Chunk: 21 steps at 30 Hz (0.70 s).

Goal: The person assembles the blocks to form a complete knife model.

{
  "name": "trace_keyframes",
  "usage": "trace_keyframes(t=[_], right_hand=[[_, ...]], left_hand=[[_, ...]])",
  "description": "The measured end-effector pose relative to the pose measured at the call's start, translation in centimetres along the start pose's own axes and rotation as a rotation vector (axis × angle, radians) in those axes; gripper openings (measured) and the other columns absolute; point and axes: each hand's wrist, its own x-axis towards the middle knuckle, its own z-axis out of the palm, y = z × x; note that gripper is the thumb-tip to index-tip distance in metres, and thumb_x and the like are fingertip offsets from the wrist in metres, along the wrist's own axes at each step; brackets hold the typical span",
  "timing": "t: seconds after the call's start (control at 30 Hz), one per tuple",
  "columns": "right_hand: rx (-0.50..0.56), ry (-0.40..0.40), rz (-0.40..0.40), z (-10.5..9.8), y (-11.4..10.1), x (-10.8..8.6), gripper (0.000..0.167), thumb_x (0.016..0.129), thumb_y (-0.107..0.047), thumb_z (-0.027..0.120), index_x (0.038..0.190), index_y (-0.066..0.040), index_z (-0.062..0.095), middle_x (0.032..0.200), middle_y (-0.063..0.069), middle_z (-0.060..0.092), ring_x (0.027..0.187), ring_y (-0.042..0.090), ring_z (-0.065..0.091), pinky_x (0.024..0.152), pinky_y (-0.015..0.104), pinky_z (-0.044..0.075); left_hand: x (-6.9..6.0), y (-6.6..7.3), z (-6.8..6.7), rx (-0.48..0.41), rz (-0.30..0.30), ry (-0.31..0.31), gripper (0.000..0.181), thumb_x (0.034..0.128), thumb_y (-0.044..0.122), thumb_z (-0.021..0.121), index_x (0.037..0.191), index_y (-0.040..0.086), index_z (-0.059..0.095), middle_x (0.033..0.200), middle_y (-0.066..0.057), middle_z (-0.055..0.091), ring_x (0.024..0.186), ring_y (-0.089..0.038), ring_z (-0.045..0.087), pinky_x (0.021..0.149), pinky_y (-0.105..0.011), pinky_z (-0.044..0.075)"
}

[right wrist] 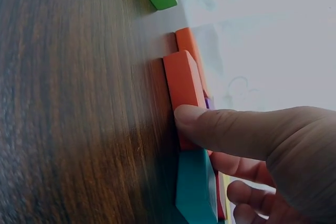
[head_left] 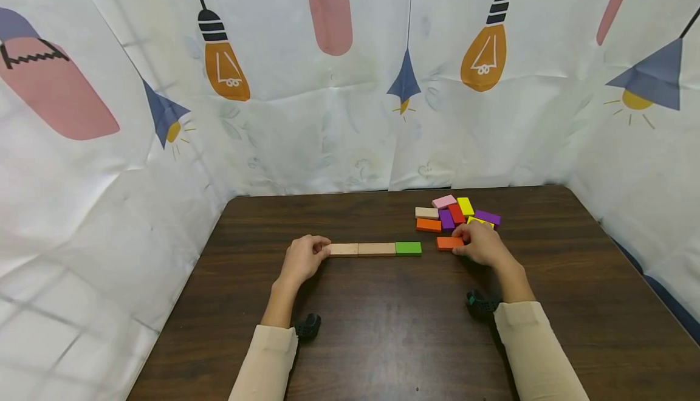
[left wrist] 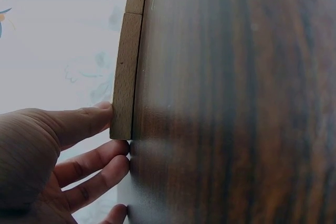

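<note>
My left hand (head_left: 303, 259) is at the left end of a row of blocks. In the left wrist view its thumb touches the end plain wooden block (left wrist: 125, 77), and its fairly straight fingers lie against that block's end. A second plain wooden block (head_left: 376, 249) and a green block (head_left: 408, 248) continue the row rightward. Across a gap, my right hand (head_left: 481, 244) pinches an orange block (right wrist: 184, 80), its thumb on the front face and its fingers behind. A teal block (right wrist: 197, 187) lies close beyond that block in the right wrist view, hidden by the hand in the head view.
Behind the right hand lies a loose cluster: another orange block (head_left: 428, 225), a wooden block (head_left: 426, 212), a pink block (head_left: 443, 202), a red block (head_left: 456, 214), plus purple and yellow ones. A patterned white curtain (head_left: 361, 133) hangs behind the dark wooden table (head_left: 377, 328).
</note>
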Motion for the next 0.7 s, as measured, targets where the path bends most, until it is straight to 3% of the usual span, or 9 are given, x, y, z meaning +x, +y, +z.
trace_keyframes(t=[0.43, 0.7], right_hand=[[0.016, -0.026, -0.037, 0.4, -0.8, 0.1, 0.029, 0.086, -0.025, 0.083, 0.109, -0.009, 0.075, 0.098, 0.01, 0.065, 0.093, 0.028, 0.054, 0.082, 0.045, 0.047], [0.016, -0.044, -0.062, 0.7, -1.3, 0.0, 0.03, 0.087, -0.025, 0.082, 0.112, -0.01, 0.074, 0.094, 0.007, 0.063, 0.089, 0.025, 0.052, 0.076, 0.037, 0.045]], left_hand=[[0.0, 0.1, 0.0, 0.005, 0.002, -0.003, 0.024, 0.0963, 0.025, 0.073, 0.118, 0.014, 0.077, 0.092, -0.002, 0.063, 0.079, -0.017, 0.054, 0.072, -0.035, 0.047], [0.0, 0.0, 0.0, 0.004, 0.002, -0.003, 0.024, 0.0962, 0.025, 0.073, 0.118, 0.015, 0.077, 0.092, -0.002, 0.063, 0.08, -0.017, 0.054, 0.072, -0.034, 0.046]])
